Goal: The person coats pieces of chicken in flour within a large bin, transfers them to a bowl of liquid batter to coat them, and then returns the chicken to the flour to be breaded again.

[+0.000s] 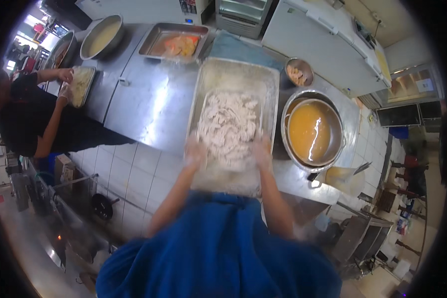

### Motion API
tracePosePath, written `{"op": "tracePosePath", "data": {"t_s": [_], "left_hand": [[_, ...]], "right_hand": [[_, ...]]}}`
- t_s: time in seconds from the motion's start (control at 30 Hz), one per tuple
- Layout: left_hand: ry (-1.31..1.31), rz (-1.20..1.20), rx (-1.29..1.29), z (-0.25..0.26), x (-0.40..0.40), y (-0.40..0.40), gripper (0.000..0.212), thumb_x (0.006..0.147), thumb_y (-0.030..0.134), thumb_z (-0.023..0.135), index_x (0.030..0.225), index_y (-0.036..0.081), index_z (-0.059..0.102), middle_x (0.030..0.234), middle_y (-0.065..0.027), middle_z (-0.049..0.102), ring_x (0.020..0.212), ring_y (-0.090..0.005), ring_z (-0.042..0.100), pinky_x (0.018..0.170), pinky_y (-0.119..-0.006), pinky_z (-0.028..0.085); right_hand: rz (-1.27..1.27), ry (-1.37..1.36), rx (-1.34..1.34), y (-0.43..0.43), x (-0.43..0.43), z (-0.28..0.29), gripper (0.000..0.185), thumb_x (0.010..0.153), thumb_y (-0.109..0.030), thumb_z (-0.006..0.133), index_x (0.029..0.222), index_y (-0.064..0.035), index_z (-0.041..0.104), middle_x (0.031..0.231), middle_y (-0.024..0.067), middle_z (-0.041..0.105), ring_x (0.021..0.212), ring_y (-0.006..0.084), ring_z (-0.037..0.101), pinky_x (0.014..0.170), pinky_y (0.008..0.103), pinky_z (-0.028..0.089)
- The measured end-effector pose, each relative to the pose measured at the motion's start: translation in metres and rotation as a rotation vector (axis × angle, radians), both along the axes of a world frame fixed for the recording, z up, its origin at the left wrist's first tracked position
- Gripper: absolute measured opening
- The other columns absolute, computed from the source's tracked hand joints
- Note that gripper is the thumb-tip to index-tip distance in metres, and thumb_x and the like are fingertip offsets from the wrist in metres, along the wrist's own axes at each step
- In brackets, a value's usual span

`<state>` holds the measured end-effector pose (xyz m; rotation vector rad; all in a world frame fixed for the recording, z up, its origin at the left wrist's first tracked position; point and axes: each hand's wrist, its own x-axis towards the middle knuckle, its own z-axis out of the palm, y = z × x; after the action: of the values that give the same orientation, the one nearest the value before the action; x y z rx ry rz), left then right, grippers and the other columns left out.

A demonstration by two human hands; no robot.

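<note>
In front of me a large metal pan [238,70] dusted with flour lies on the steel table. Inside it is a smaller rectangular tray or basket [260,111] heaped with flour-coated pieces of food [229,126]. My left hand [195,152] grips the near left side of the smaller tray, and my right hand [262,152] grips its near right side. Both hands are blurred and seem to wear clear gloves; their fingertips are partly hidden. Right of the pan, a round metal pot [333,134] holds a bowl of orange-yellow liquid [309,134].
A small bowl [309,67] of raw-looking pieces stands behind the pot. A steel tray [149,46] with food and a bowl of pale liquid [104,37] are at the back left. A co-worker [33,111] handles another tray [83,87] at left. A pitcher [344,178] is near right.
</note>
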<state>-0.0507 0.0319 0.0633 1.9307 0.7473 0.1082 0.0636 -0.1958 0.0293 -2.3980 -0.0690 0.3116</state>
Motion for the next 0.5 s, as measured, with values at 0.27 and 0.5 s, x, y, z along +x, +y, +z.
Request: {"op": "tracePosePath", "data": {"t_s": [0.27,0.5], "left_hand": [[0.016,0.022,0.062,0.01,0.01,0.004,0.032,0.09,0.015,0.049,0.115,-0.002,0.056,0.102,-0.0087,0.062,0.094,-0.0227,0.057,0.086,-0.034,0.046],[0.084,-0.014,0.046,-0.014,0.026,0.01,0.031,0.09,0.016,0.048,0.114,-0.002,0.056,0.1,-0.0086,0.062,0.092,-0.0228,0.058,0.084,-0.035,0.047]], "right_hand": [[-0.04,-0.042,0.147,0.004,0.0,0.038,0.031,0.089,-0.023,0.047,0.107,0.0008,0.055,0.097,0.0255,0.058,0.096,0.0408,0.054,0.083,0.0462,0.042],[-0.012,0.018,-0.108,0.002,0.007,0.021,0.035,0.086,-0.023,0.05,0.11,0.0008,0.058,0.1,0.0275,0.059,0.099,0.0403,0.057,0.084,0.0441,0.044]]}}
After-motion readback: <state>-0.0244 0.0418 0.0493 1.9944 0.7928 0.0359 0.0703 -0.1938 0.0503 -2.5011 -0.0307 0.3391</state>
